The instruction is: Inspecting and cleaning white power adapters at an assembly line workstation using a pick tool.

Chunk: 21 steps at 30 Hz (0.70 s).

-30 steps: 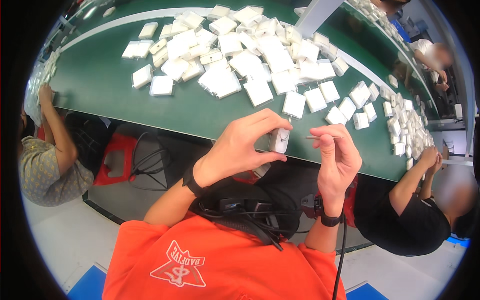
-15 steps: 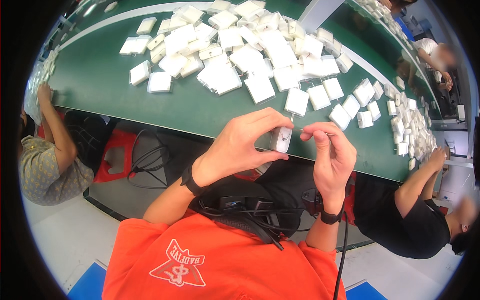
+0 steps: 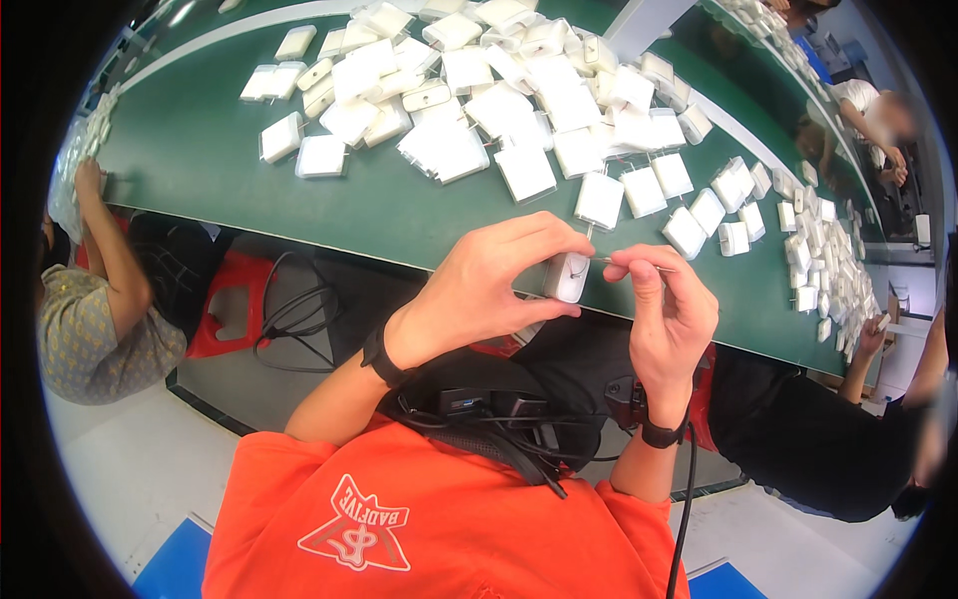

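Between the thumb and fingers of my left hand (image 3: 489, 275) sits a small white block-shaped casing (image 3: 568, 283), its narrow end toward me. Thin dark wires show on that end face. My right hand (image 3: 664, 309) pinches a slim metal tool (image 3: 602, 261), whose tip reaches to the casing beside my left fingertips; its exact kind is hard to make out. Just beyond my hands, a white casing (image 3: 600, 200) with a clear edge lies on the green table (image 3: 329, 212), one of several strewn there.
A large heap of white casings (image 3: 529, 112) covers the table's far middle, and more casings (image 3: 820, 245) lie to the right. Co-workers sit at the left (image 3: 110, 309) and right (image 3: 828, 449). A black cable (image 3: 682, 509) hangs beside my right arm.
My hands keep nearly the same hold on the casing and tool. The view has shifted slightly. The co-worker at the right has moved their arms, one hand now raised near the casings.
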Available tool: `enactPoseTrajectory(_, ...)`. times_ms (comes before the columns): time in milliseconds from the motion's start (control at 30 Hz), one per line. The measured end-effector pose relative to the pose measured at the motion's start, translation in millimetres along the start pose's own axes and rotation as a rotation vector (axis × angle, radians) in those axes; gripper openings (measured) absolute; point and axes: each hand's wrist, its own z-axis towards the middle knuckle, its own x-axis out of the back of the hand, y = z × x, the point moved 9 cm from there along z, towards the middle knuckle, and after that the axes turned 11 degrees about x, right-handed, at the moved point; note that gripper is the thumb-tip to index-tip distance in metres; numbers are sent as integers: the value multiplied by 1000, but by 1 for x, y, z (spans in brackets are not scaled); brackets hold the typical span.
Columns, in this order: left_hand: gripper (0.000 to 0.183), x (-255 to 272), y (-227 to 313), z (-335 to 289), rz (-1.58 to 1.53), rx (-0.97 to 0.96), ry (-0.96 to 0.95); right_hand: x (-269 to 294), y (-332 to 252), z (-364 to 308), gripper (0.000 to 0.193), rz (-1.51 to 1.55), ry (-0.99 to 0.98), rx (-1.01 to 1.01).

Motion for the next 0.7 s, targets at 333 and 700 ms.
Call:
enactPoseTrajectory(333,53,0,0,0,-3,0,-11,7,-3,2,8,7,33,-5)
enactPoseTrajectory(700,53,-1,0,0,-5,-1,-12,1,0,3,7,-11,-9,10)
